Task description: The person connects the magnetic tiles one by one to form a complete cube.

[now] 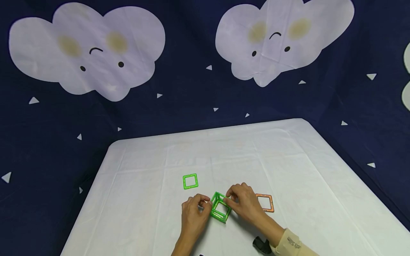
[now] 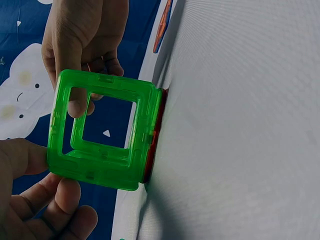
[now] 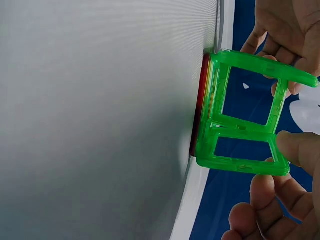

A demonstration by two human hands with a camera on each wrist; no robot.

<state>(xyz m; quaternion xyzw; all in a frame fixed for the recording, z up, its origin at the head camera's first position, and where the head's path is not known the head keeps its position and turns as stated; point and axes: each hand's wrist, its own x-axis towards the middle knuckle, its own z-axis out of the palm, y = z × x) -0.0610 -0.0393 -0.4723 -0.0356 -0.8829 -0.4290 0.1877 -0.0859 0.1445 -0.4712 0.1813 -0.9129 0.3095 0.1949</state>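
As the white bench (image 1: 134, 213) spreads beneath, my left hand (image 1: 194, 213) and right hand (image 1: 246, 204) each pinch an edge of the green box (image 2: 142, 120) standing between them; uneven pressure could fold its panels off the thin red base (image 2: 155, 140). One loose green square (image 1: 184, 182) lies beyond.

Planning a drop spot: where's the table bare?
Bare: left of the loose green square and left hand; beyond that square to the table's far edge; right of the orange square. Crowded: around the green structure between that hand and right hand.
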